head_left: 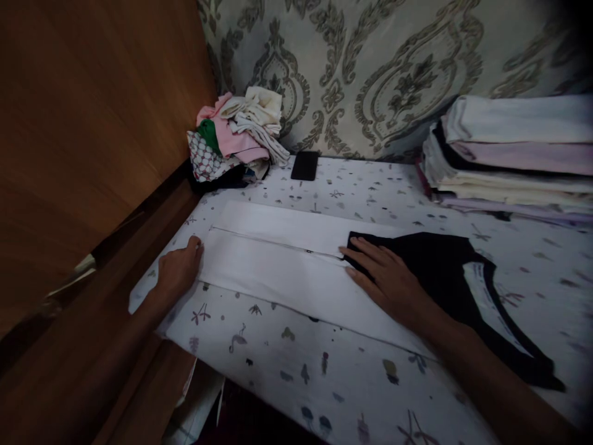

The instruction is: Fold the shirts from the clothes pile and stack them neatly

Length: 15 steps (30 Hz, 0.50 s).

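Note:
A white and black garment (273, 259) lies flat on the patterned sheet, its long sides folded in towards the middle. The black part with the neckline (430, 253) is at the right. My left hand (180, 267) is closed at the left end of the white part, its fingers pinching the edge. My right hand (386, 278) lies spread and palm down where the white part meets the black part, fingers pointing left.
A loose heap of clothes (236, 139) sits at the back left, beside a black phone (304, 165). A stack of folded clothes (519, 161) stands at the back right. A wooden panel (102, 105) rises at the left, and a patterned wall (352, 74) is behind.

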Motion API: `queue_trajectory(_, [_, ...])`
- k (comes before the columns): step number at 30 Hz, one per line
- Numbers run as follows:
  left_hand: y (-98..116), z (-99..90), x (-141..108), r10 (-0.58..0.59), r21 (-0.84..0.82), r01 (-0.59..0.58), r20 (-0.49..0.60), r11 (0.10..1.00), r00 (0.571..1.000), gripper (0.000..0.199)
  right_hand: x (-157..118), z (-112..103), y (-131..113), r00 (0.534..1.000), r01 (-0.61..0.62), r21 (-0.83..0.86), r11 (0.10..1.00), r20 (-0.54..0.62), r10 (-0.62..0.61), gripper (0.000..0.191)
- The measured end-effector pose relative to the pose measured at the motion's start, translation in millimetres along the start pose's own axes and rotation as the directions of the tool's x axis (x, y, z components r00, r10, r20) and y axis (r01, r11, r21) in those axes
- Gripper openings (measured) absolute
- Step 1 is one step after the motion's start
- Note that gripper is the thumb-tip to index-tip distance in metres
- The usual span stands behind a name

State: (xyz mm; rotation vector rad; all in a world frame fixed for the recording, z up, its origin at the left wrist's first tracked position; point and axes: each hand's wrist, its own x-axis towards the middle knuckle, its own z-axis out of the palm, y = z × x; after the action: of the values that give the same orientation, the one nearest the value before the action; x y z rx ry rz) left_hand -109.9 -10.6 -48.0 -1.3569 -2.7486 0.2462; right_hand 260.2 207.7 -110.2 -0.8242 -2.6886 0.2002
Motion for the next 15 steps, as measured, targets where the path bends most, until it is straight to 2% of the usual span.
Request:
queue_trajectory(3, [4,-6.0,1,0.062,0.013,-0.061,-0.096,0.998,0.993,0.036,1,-5,-6,1.0,-0.011,0.001,1.0,-0.009,0.011,0.049])
queue_trajectory(4, [9,-8.7,0,0.126,-0.019,-0.13,-0.155,0.991,0.98,0.035,1,-9,-11,1.0,-0.01,-0.002,1.0,-0.023,0.01,0.048])
queue_trajectory(5, [17,-11.2,-2,0.228,-0.075,-0.248,-0.208,0.966,0.951,0.034,1,-12,-18,0.999,0.002,-0.004,1.0,-0.039,-0.002,0.047])
queue_trajectory(6, [27,-13.1,-6,0.355,-0.143,-0.397,-0.247,0.907,0.901,0.034,2,-16,-26,0.998,0.031,0.0,1.0,-0.052,-0.031,0.044])
queue_trajectory(8, [49,-14.1,-14,0.602,-0.27,-0.663,-0.279,0.699,0.748,0.032,3,-20,-43,0.99,0.135,0.033,0.99,-0.051,-0.133,0.039])
queue_trajectory(10, [65,-10.9,-23,0.761,-0.335,-0.803,-0.282,0.493,0.584,0.032,5,-20,-57,0.972,0.233,0.084,0.969,-0.006,-0.233,0.037])
queue_trajectory(11, [68,-8.4,-27,0.798,-0.343,-0.833,-0.283,0.434,0.532,0.032,5,-18,-61,0.966,0.256,0.101,0.961,0.02,-0.259,0.036])
queue_trajectory(13, [63,-3.3,-30,0.83,-0.362,-0.857,-0.287,0.368,0.478,0.034,5,-12,-65,0.964,0.25,0.106,0.962,0.061,-0.257,0.036])
queue_trajectory(15, [45,-1.2,-30,0.83,-0.405,-0.846,-0.288,0.347,0.478,0.035,4,-6,-64,0.969,0.23,0.096,0.968,0.07,-0.237,0.038])
